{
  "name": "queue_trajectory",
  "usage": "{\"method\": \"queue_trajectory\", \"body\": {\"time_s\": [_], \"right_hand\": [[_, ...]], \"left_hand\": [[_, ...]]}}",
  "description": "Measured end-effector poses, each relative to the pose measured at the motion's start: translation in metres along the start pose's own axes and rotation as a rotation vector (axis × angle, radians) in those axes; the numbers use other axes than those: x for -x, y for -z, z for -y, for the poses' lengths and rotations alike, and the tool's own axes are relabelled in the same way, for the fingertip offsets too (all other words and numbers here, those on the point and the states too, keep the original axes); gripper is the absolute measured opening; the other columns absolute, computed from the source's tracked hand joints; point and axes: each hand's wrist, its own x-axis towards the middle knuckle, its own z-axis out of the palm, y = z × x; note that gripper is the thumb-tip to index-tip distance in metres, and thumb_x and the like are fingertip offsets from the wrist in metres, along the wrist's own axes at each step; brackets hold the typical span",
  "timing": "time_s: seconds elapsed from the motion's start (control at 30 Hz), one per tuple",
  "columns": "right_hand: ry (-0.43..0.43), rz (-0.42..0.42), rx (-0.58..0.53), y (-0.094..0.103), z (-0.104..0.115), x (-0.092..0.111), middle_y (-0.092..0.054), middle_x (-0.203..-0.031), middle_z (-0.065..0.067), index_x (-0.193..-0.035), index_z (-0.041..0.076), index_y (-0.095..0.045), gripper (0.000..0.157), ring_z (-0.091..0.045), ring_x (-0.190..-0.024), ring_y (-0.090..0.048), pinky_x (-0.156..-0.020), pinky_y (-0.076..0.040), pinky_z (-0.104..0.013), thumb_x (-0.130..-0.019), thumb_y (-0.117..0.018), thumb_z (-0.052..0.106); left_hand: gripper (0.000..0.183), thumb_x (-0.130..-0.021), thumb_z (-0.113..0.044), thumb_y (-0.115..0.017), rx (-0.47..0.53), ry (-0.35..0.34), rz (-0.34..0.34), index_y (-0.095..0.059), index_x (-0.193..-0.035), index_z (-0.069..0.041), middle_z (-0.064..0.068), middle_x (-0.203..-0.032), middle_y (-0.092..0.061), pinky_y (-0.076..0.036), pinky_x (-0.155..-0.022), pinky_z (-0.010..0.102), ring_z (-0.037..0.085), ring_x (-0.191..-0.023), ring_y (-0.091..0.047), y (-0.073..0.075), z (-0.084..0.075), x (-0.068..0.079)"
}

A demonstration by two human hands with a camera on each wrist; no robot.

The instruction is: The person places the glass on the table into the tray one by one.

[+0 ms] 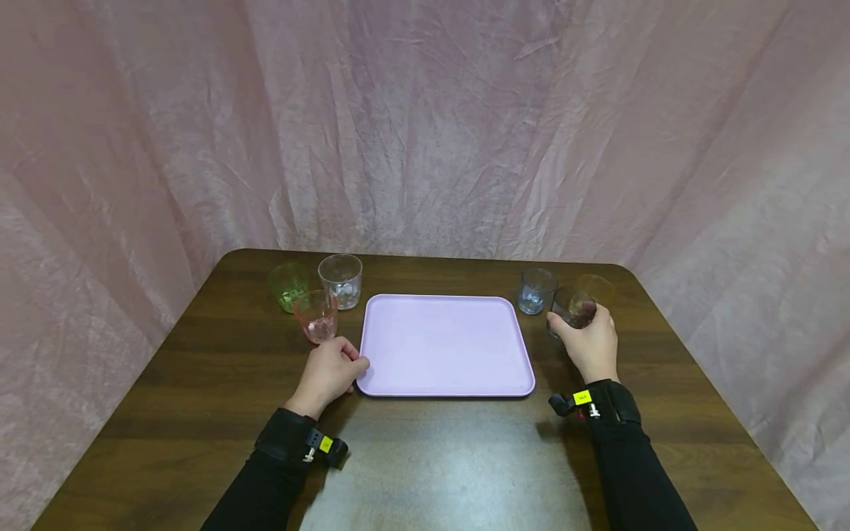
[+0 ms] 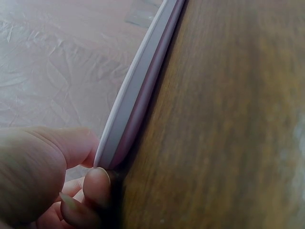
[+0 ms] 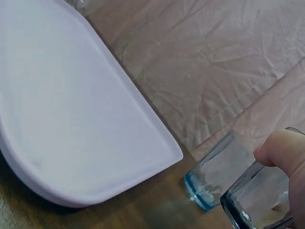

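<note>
A pale lilac tray (image 1: 445, 346) lies flat in the middle of the table. My left hand (image 1: 330, 372) pinches its near left corner between thumb and fingers; the left wrist view shows the tray's rim (image 2: 125, 102) between them. On the right, my right hand (image 1: 589, 341) grips a dark grey glass (image 1: 572, 308), thumb on the near side. Right behind that one stand a bluish glass (image 1: 533, 295) and a yellowish glass (image 1: 600, 289). In the right wrist view the grey glass (image 3: 259, 195) is beside the bluish glass (image 3: 217, 174); most of the right hand is out of frame.
Left of the tray stand a pink glass (image 1: 317, 318), a green glass (image 1: 289, 286) and a clear glass (image 1: 341, 282), close together. The wooden table (image 1: 458, 457) ends at the back before a pink curtain (image 1: 425, 133).
</note>
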Motion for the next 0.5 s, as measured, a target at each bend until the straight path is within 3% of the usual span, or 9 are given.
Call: {"method": "queue_trajectory", "body": {"time_s": [0.3,0.5], "right_hand": [[0.038,-0.001,-0.002,0.006,0.009,-0.001,-0.049,-0.123,-0.025,-0.134,-0.01,-0.041,0.085,-0.038,-0.109,-0.047,-0.092,-0.042,-0.054,-0.084,-0.074,0.05],[0.05,0.002,-0.009,0.008,0.015,0.0,-0.049,-0.117,-0.022,-0.131,-0.008,-0.043,0.081,-0.034,-0.102,-0.047,-0.085,-0.042,-0.048,-0.084,-0.073,0.051]], "left_hand": [[0.015,-0.083,-0.014,-0.072,0.002,0.01,0.006,-0.061,-0.084,-0.005,0.005,-0.062,-0.06,-0.046,-0.041,0.027,0.016,-0.046,-0.057,0.0,0.0,0.0],[0.015,-0.083,-0.014,-0.073,0.005,0.011,0.008,-0.061,-0.084,-0.005,0.005,-0.062,-0.06,-0.046,-0.042,0.027,0.016,-0.046,-0.057,0.001,0.0,0.001]]}}
